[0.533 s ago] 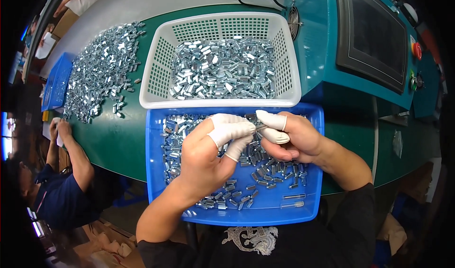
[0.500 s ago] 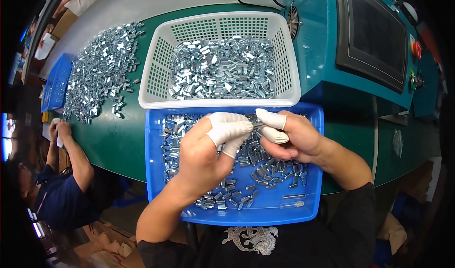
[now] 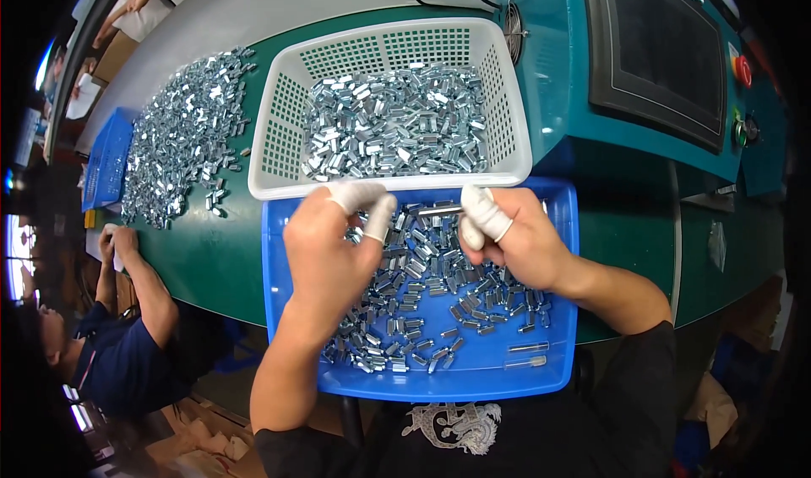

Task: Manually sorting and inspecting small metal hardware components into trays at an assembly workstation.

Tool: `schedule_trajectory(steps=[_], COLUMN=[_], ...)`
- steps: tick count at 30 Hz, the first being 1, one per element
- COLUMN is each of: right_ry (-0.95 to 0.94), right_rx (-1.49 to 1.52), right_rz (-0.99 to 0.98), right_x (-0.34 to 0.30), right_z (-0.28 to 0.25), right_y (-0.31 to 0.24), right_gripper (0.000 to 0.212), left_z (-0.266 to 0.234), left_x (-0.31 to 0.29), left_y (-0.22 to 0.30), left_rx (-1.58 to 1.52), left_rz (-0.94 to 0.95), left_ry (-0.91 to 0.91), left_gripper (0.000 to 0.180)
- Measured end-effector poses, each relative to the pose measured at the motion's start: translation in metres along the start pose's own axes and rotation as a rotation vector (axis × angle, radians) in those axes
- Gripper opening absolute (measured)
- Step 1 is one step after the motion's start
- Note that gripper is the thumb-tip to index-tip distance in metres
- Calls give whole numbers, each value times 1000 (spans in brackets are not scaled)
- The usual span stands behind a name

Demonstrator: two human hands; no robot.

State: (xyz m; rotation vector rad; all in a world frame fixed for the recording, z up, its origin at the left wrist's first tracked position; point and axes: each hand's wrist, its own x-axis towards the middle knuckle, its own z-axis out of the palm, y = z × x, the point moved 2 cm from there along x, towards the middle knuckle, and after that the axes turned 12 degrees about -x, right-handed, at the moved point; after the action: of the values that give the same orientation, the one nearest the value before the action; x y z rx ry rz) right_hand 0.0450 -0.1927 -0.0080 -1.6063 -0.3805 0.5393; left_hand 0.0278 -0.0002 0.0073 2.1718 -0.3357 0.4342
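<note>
Head view: metal rod (image 3: 440, 211) points left, long axis crosswise.

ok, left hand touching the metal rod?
Apart. The head view shows a gap between the left hand and the metal rod, which juts from the right hand.

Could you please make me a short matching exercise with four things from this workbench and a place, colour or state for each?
Column one:
1. Right hand
2. Large basket
3. Large tray
4. Screen

Column two:
A. Blue, with loose metal pieces and two clear tubes inside
B. Dark, on the front of the teal machine
C. Holding a slim metal rod
D. White and perforated

Pairs: 1-C, 2-D, 3-A, 4-B
</note>
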Motion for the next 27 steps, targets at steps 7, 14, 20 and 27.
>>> schedule_trajectory(steps=[7,14,20,27], right_ry=[-23,-22,-16,-11], right_rx=[13,-41,-66,-130], right_rz=[35,-32,-45,-42], right_x=[-2,-1,0,0], right_z=[-1,0,-3,-2], right_y=[-1,2,4,2], right_gripper=[42,43,45,48], left_z=[24,26,18,11], left_x=[-20,-19,-12,-10], left_y=[2,1,7,10], left_rx=[393,259,-429,-669], left_rz=[-92,-151,-441,-321], left_ry=[-438,-439,-321,-129], left_gripper=[18,20,18,21])
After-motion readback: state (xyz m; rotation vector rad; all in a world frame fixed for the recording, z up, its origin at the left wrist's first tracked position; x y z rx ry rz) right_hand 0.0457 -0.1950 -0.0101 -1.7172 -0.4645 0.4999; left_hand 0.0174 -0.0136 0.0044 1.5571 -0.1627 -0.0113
